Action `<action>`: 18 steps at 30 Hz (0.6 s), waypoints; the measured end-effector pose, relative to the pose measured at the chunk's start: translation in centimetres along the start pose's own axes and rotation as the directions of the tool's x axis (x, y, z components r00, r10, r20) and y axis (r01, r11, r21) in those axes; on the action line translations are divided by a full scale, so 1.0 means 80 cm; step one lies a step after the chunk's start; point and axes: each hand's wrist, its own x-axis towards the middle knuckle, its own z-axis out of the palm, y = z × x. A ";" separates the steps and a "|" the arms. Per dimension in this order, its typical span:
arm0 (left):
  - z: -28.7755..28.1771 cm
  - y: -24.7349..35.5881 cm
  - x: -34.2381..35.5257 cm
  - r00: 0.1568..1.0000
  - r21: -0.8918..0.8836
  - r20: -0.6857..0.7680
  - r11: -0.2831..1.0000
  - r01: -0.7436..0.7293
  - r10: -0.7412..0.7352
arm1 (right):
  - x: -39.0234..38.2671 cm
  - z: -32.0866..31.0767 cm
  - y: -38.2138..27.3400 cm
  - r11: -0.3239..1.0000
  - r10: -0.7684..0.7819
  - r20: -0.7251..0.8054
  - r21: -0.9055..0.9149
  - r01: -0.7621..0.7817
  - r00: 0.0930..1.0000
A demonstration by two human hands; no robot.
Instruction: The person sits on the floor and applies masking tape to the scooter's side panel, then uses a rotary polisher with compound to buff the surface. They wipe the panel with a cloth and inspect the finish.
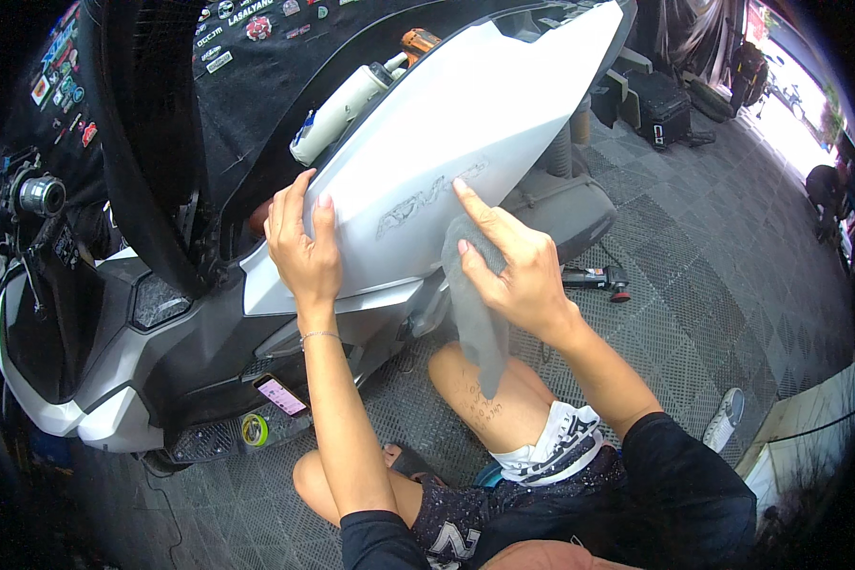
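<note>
Scooter's (114, 356) open underseat bay (299, 100), approx 11 o'clock, has a white bottle (337, 119) lying in it. White side panel (475, 104) at 12. L hand (304, 237), 10 o'clock: fingers part-spread on panel edge, gripping nothing. R hand (518, 266), 3 o'clock: index extended, tip on worn lettering (408, 214), others curled w/ grey cloth (480, 313) hanging twd 6.

Harsh daylight is pouring in through the opening (779, 55) at upper right, burning out to plain white. The white panel (527, 90) under my fingers (485, 218) is glaring brightest toward its upper end and turning softer grey lower down. Behind it, the black backdrop (242, 104) is sitting in dimness; the floor tiles (731, 228) are curving toward the rim, and black corners are framing my view.
</note>
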 end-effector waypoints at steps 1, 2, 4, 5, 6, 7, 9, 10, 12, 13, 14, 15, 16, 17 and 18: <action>0.000 -0.003 -0.001 1.000 -0.005 -0.005 1.000 0.006 -0.006 | 0.000 0.001 0.000 1.000 0.002 0.003 0.007 -0.002 1.000; 0.001 -0.004 -0.001 1.000 -0.015 -0.010 1.000 0.013 -0.013 | 0.000 0.001 -0.001 1.000 0.003 0.007 0.009 -0.003 1.000; 0.002 -0.005 -0.002 1.000 -0.012 -0.011 1.000 0.005 -0.005 | 0.002 -0.002 -0.001 1.000 0.023 0.009 0.001 -0.023 1.000; 0.002 -0.004 -0.001 1.000 -0.010 -0.012 1.000 0.000 0.000 | 0.002 -0.001 -0.002 1.000 0.006 -0.001 0.002 -0.006 1.000; 0.002 -0.004 -0.001 1.000 -0.005 -0.011 1.000 0.004 -0.004 | 0.001 0.001 -0.003 1.000 -0.010 -0.011 0.002 0.010 1.000; 0.002 -0.003 -0.002 1.000 -0.001 -0.009 1.000 0.009 -0.009 | 0.001 0.001 -0.002 1.000 -0.013 -0.013 -0.001 0.013 1.000; 0.002 -0.003 -0.002 1.000 0.001 -0.008 1.000 0.010 -0.010 | 0.002 -0.002 0.002 1.000 -0.004 -0.008 -0.008 0.004 1.000; 0.003 -0.003 -0.001 1.000 -0.001 -0.008 1.000 0.007 -0.007 | 0.002 -0.003 0.001 1.000 0.002 0.002 -0.008 -0.002 1.000; 0.001 -0.003 -0.001 1.000 0.006 -0.012 1.000 0.004 -0.004 | 0.000 -0.001 -0.004 1.000 0.009 0.024 0.002 -0.009 1.000; 0.000 -0.003 -0.002 1.000 0.011 -0.015 1.000 0.004 -0.004 | 0.000 -0.001 -0.005 1.000 0.012 0.027 0.008 -0.012 1.000; 0.001 -0.004 -0.002 1.000 0.014 -0.018 1.000 0.002 -0.002 | 0.000 -0.001 -0.005 1.000 0.014 0.029 0.011 -0.015 0.999; 0.002 -0.005 -0.002 1.000 0.010 -0.019 1.000 -0.001 0.001 | 0.001 -0.001 -0.004 1.000 0.019 0.022 0.012 -0.019 1.000; 0.003 -0.006 -0.002 1.000 0.006 -0.019 1.000 -0.003 0.004 | 0.001 -0.001 -0.003 1.000 0.023 0.015 0.014 -0.024 1.000; 0.003 -0.006 -0.002 1.000 0.002 -0.020 1.000 -0.006 0.006 | 0.000 0.000 -0.002 1.000 0.006 0.003 0.011 -0.006 1.000; 0.003 -0.006 -0.001 1.000 -0.003 -0.016 1.000 -0.004 0.004 | -0.001 0.002 -0.001 1.000 -0.012 -0.008 0.008 0.012 1.000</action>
